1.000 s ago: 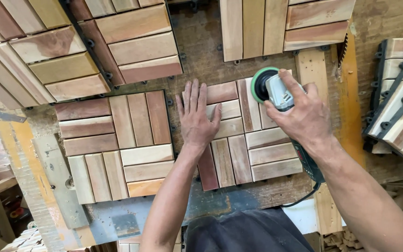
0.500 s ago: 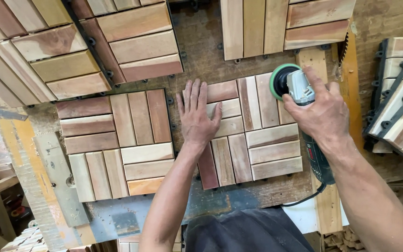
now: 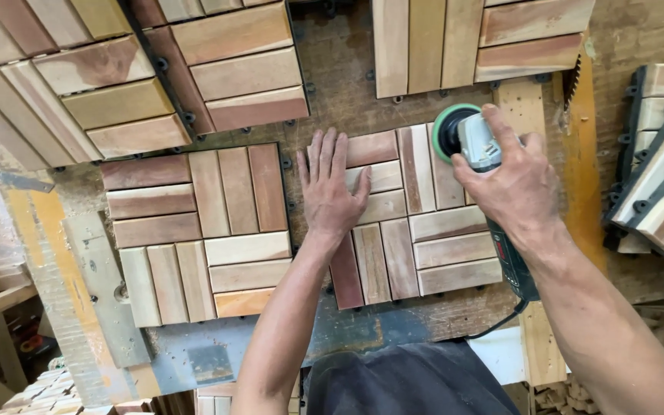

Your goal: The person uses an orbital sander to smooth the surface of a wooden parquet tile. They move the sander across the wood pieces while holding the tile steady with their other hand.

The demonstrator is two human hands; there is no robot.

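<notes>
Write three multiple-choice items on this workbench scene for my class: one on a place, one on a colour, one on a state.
1. Where does the sander sit on the slatted tile?
A far right corner
B near left corner
C off the tile

2. What colour rims the sander's pad?
A red
B green
C yellow

3. How is the left hand?
A clenched
B gripping a cable
C flat, fingers spread

Answers: 1 A, the right hand holds it at that corner. 2 B, a green ring shows. 3 C, the palm presses the tile.
</notes>
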